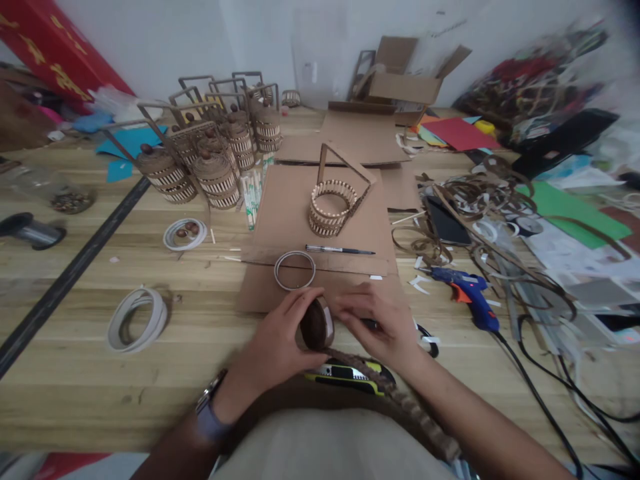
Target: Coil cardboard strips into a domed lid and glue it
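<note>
In the head view, by the near edge of the bench [65, 407], the left hand [265, 343] grips a round brown piece [314, 325], which sits just left of the right hand [387, 327]; that one is bunched, though whether it pinches anything I cannot tell.

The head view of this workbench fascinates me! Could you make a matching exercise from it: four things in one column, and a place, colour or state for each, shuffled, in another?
Things
1. glue gun
2. pen
3. left hand
4. loose brown beads

Places, colours or states
A. inside a pale ring
B. holding a round brown piece
C. blue and orange
D. lying on cardboard

Right pairs: 1-C, 2-D, 3-B, 4-A
</note>
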Tool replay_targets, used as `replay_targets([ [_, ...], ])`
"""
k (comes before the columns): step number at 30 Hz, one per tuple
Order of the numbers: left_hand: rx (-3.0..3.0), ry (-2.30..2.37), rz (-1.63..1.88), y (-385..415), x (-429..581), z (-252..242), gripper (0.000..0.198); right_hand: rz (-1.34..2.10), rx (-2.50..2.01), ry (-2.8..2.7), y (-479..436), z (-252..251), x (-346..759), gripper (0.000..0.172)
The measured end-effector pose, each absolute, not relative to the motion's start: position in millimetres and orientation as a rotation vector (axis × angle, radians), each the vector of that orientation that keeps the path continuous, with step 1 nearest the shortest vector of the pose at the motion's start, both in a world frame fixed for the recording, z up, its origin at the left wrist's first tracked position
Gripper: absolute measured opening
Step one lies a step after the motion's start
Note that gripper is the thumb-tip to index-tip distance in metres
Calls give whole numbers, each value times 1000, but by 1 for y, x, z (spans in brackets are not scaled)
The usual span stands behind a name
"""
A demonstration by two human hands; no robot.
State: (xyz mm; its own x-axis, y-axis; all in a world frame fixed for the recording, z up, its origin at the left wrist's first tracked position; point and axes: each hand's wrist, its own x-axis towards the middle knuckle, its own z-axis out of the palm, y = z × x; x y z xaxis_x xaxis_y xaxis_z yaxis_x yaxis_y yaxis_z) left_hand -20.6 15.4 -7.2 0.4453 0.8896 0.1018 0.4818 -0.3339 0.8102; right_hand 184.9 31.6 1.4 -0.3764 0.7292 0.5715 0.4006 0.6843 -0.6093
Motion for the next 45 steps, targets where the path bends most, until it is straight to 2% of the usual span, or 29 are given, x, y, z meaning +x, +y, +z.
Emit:
replay_targets([
  [4, 2078, 1227, 747, 17, -21, -7, 80, 648, -1002, -2054, 32, 17, 188, 10],
  [10, 2241, 1341, 776, 17, -20, -11, 81, 900, -1092, -2046, 34, 25, 185, 11],
  [20, 2157, 1385, 866, 15, -16, -13, 81, 561, -1058, -2089, 22, 5, 176, 13],
  [45, 2127, 1413, 833, 13, -16, -12, 77, 445, -1034, -2152, 15, 1, 170, 15],
])
